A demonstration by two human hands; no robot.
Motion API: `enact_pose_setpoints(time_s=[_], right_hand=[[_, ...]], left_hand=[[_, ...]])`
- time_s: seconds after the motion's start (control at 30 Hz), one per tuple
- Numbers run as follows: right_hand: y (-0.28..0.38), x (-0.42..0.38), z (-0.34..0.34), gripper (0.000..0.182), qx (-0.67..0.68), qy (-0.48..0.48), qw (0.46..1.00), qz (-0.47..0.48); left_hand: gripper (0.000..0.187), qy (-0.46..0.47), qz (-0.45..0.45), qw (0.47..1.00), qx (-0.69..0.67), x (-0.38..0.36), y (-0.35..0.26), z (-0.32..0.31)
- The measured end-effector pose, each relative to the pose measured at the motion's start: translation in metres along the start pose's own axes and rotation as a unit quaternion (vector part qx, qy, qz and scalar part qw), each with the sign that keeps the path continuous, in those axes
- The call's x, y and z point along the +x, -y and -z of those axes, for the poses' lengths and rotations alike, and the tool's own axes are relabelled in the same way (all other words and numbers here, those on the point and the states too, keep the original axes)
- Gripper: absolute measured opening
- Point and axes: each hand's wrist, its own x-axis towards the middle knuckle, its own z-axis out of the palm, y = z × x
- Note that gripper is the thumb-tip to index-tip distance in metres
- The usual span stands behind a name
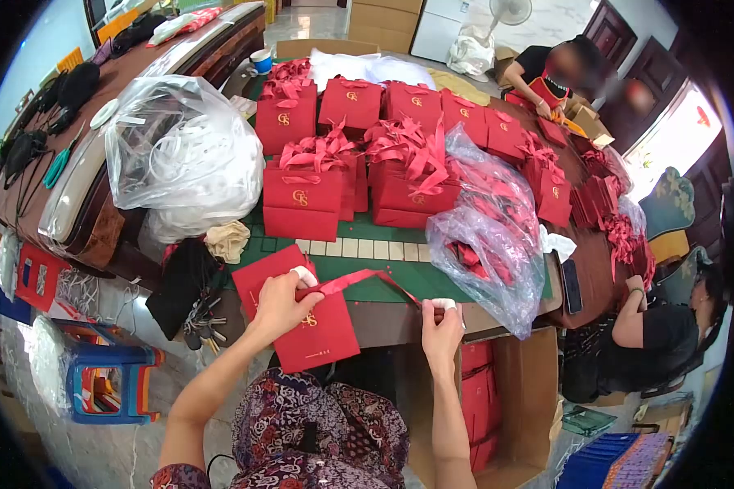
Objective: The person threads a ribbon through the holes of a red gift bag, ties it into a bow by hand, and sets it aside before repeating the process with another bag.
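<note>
A flat red paper gift bag [322, 330] with gold lettering lies tilted at the table's near edge, above my lap. My left hand [281, 308] is closed on its upper part, partly covering the print. A red ribbon [355, 281] runs from under the left thumb across to my right hand [442, 330], which pinches its other end, thumb against fingers. White wraps show on fingertips of both hands. Just beyond stand finished-looking red bags [302, 198] with ribbon bows, and a clear plastic bag [497, 244] of red ribbons sits to the right.
A green mat [351, 281] with a row of pale tiles [367, 249] covers the near table. Left stands a clear bag of white cord [187, 155]. An open carton [538, 407] holding red bags is below right. Two people sit along the right side; a phone [572, 285] lies there.
</note>
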Motion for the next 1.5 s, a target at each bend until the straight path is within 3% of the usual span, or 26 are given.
enact_pose_setpoints(time_s=[0.07, 0.13, 0.23, 0.27, 0.37, 0.43, 0.63, 0.77, 0.87, 0.97, 1.07, 1.4, 1.5], right_hand=[[-0.01, 0.003, 0.0, 0.022, -0.042, 0.005, 0.999, -0.002], [0.004, 0.01, -0.001, 0.023, -0.168, 0.018, 0.985, 0.043], [0.013, 0.017, -0.009, 0.022, -0.158, -0.016, 0.98, 0.122], [0.017, 0.018, -0.009, 0.019, -0.114, 0.022, 0.99, 0.074], [0.021, 0.013, -0.001, 0.014, -0.117, 0.033, 0.989, 0.084], [0.024, 0.008, 0.007, 0.016, -0.147, 0.056, 0.981, 0.113], [0.021, 0.003, 0.001, 0.016, -0.198, 0.081, 0.964, 0.155], [0.067, -0.017, -0.006, 0.013, 0.03, 0.132, 0.989, 0.057], [0.086, -0.033, -0.024, 0.014, 0.052, 0.172, 0.979, 0.096], [0.104, -0.039, -0.049, 0.015, 0.103, 0.204, 0.952, 0.204], [0.106, -0.047, -0.071, 0.016, 0.062, 0.227, 0.941, 0.243], [0.091, -0.055, -0.099, 0.022, 0.045, 0.221, 0.918, 0.326], [0.093, -0.052, -0.099, 0.02, 0.124, 0.224, 0.931, 0.26]], left_hand=[[0.027, 0.006, -0.002, 1.0, 0.0, 0.002, 0.004, -0.004], [0.033, -0.035, -0.094, 0.993, 0.067, -0.003, 0.005, -0.005], [0.039, -0.052, -0.088, 0.987, 0.126, -0.014, -0.004, 0.014], [0.039, -0.057, -0.081, 0.986, 0.131, -0.018, -0.004, 0.022], [0.043, -0.016, -0.052, 0.99, 0.127, -0.03, 0.007, 0.044], [0.047, -0.027, -0.111, 0.981, 0.155, -0.037, 0.02, 0.049], [0.04, -0.007, -0.085, 0.984, 0.157, -0.043, 0.028, 0.045], [0.04, -0.043, -0.104, 0.985, 0.134, -0.045, 0.027, 0.036], [0.038, -0.05, -0.102, 0.986, 0.124, -0.041, 0.02, 0.028], [0.035, -0.042, -0.099, 0.988, 0.112, -0.038, 0.019, 0.025], [0.03, -0.015, -0.079, 0.993, 0.086, -0.035, 0.014, 0.026], [0.022, 0.004, -0.075, 0.997, 0.006, -0.034, 0.028, 0.015], [0.027, 0.032, -0.067, 0.997, -0.024, -0.034, 0.033, 0.014]])
